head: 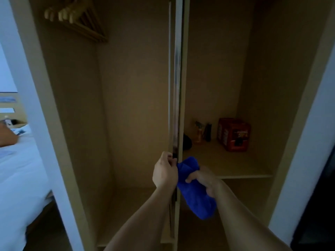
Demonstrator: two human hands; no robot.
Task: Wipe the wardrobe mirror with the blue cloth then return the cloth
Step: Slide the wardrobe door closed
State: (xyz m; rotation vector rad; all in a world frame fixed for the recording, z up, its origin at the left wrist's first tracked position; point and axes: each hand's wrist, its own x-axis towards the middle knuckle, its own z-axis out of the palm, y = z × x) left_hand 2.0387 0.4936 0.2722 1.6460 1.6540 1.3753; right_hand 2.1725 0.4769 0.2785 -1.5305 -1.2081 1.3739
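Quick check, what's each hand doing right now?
Left hand: fingers curled round the edge of the wardrobe door, seen edge-on.
Right hand: gripping the blue cloth.

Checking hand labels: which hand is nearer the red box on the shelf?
Right. The right hand, holding the blue cloth, is below the red box; the left hand grips the door edge.

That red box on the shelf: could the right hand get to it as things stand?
Probably yes: the shelf in front of the red box is open, though the right hand is gripping the blue cloth.
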